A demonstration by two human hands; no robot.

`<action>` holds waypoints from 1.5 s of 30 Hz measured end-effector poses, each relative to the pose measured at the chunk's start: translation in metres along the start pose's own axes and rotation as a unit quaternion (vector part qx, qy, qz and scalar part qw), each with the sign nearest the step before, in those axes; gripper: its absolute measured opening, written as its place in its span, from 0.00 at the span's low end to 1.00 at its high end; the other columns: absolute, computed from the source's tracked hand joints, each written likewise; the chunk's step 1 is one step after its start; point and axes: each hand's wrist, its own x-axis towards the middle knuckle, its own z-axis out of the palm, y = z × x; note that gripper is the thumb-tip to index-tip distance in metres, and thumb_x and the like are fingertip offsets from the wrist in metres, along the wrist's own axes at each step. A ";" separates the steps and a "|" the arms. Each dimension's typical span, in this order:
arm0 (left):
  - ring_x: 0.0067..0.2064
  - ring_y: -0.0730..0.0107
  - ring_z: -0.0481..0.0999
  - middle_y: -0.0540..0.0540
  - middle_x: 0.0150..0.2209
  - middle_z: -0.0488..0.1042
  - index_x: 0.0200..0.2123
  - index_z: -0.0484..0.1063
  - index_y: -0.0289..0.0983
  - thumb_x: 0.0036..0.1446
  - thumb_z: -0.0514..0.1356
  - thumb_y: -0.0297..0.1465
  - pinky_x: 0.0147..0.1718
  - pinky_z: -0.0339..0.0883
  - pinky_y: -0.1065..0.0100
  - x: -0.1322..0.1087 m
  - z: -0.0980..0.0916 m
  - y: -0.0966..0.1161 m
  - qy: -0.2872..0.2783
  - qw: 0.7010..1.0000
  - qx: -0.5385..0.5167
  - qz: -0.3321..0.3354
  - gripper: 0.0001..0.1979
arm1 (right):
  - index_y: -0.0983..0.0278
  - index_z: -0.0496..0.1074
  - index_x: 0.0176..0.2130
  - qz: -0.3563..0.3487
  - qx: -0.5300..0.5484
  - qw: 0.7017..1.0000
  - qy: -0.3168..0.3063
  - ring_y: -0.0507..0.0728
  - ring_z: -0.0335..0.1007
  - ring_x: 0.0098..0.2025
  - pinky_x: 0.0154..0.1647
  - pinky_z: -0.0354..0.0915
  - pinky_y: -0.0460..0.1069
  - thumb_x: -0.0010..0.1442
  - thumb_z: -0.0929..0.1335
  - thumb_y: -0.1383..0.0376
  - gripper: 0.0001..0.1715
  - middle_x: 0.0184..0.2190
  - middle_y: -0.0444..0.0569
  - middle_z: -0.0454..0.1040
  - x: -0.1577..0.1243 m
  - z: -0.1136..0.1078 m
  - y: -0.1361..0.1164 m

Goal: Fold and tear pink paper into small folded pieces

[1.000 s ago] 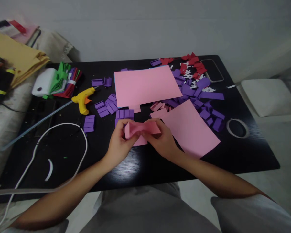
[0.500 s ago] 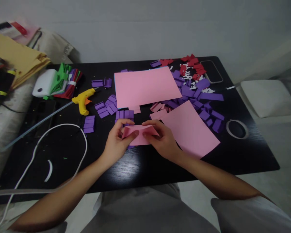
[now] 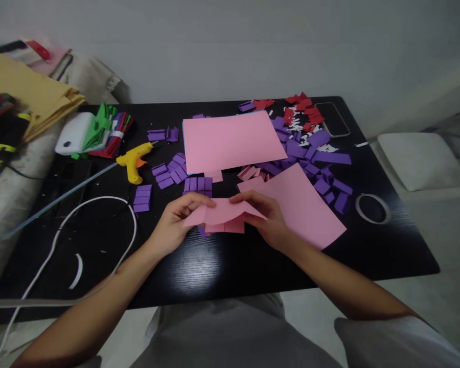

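Observation:
A piece of pink paper point(image 3: 225, 210) with folds in it is held up above the front half of the black table. My left hand point(image 3: 178, 217) grips its left side, and my right hand point(image 3: 266, 217) grips its right side. Both thumbs are mostly hidden behind or under the paper. Its upper flap spreads out over a narrower lower part that shows a middle crease. Folded purple paper pieces point(image 3: 198, 184) lie just behind my left hand. To the right, a loose pink sheet point(image 3: 304, 209) lies partly behind my right hand.
A yellow glue gun point(image 3: 133, 161) with a long glue stick and a looping white cable point(image 3: 57, 235) occupy the left. Pink sheets point(image 3: 233, 143) lie stacked at the back. Purple pieces point(image 3: 297, 148), red scraps point(image 3: 304, 106) and a tape roll point(image 3: 372, 208) are on the right.
The pink paper's upper flap has opened wider toward me, over the lower part. My thumbs have gone from its front face to behind or under it, and my hands are slightly farther apart.

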 end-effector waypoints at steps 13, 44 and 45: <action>0.60 0.45 0.72 0.37 0.56 0.76 0.55 0.78 0.39 0.59 0.61 0.43 0.53 0.68 0.54 0.000 -0.020 0.018 -0.133 0.972 0.178 0.082 0.24 | 0.57 0.80 0.44 0.003 -0.059 0.997 0.045 0.55 0.74 0.37 0.39 0.71 0.51 0.59 0.78 0.53 0.17 0.36 0.46 0.79 0.005 0.008 0.003; 0.32 0.73 0.80 0.49 0.34 0.83 0.41 0.80 0.38 0.65 0.67 0.34 0.34 0.74 0.72 -0.004 0.006 0.005 0.069 0.914 0.377 0.134 0.06 | 0.58 0.84 0.39 0.065 -0.082 0.994 0.038 0.58 0.82 0.40 0.45 0.76 0.54 0.60 0.77 0.52 0.13 0.37 0.47 0.86 0.005 0.014 0.003; 0.33 0.72 0.81 0.48 0.35 0.84 0.41 0.81 0.39 0.65 0.66 0.34 0.35 0.74 0.72 -0.005 0.006 0.005 0.060 0.912 0.383 0.134 0.06 | 0.58 0.84 0.39 0.062 -0.082 0.994 0.037 0.58 0.82 0.40 0.45 0.76 0.54 0.61 0.77 0.53 0.13 0.37 0.47 0.86 0.004 0.014 0.003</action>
